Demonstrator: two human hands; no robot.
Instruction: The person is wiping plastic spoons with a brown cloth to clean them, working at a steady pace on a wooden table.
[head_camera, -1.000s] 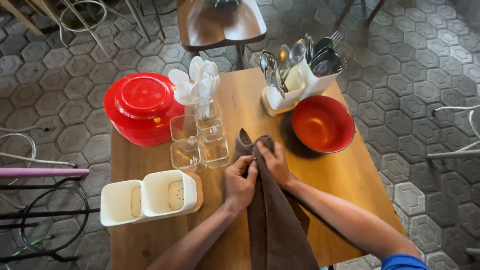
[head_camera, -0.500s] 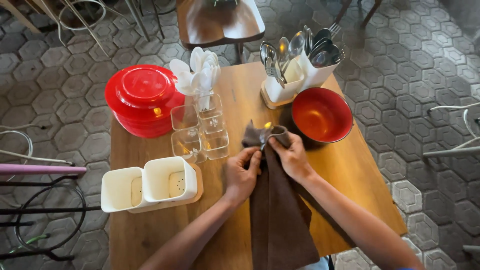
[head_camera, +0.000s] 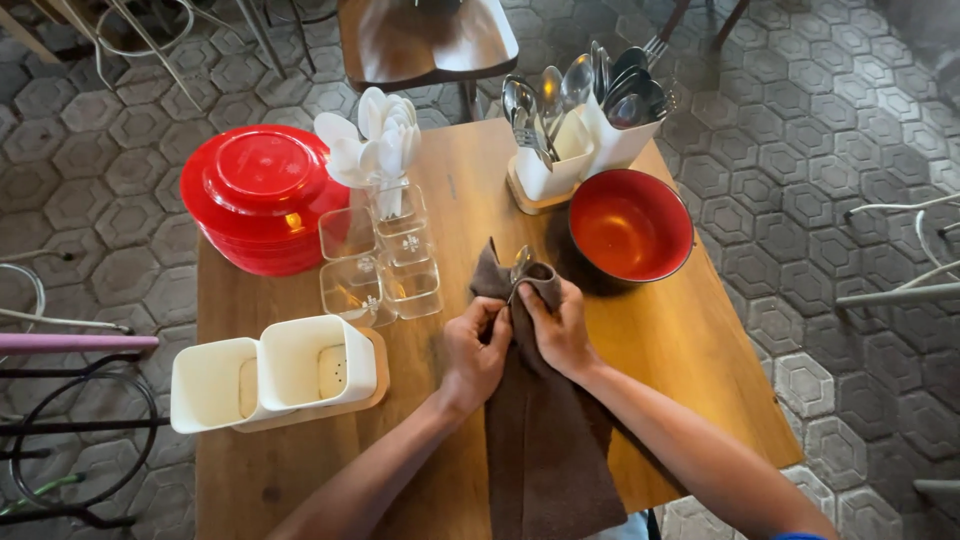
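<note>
While my two hands have stayed bunched in the brown cloth over the last second, the spoon has worked its way up, and its shiny bowl now peeks out of the top fold, where a second ago I saw only cloth. I take that to mean the rubbing has moved along the spoon, the bowl now wiped and bare. My left hand is curled, fingers pressed together and pinching the cloth from the side; my right hand is closed round the wrapped handle, thumb on top. Both wrists rest low over the wooden surface, forearms coming in from the near edge. The spoon sits near the middle of the surface, just beside the red bowl and the clear glasses
</note>
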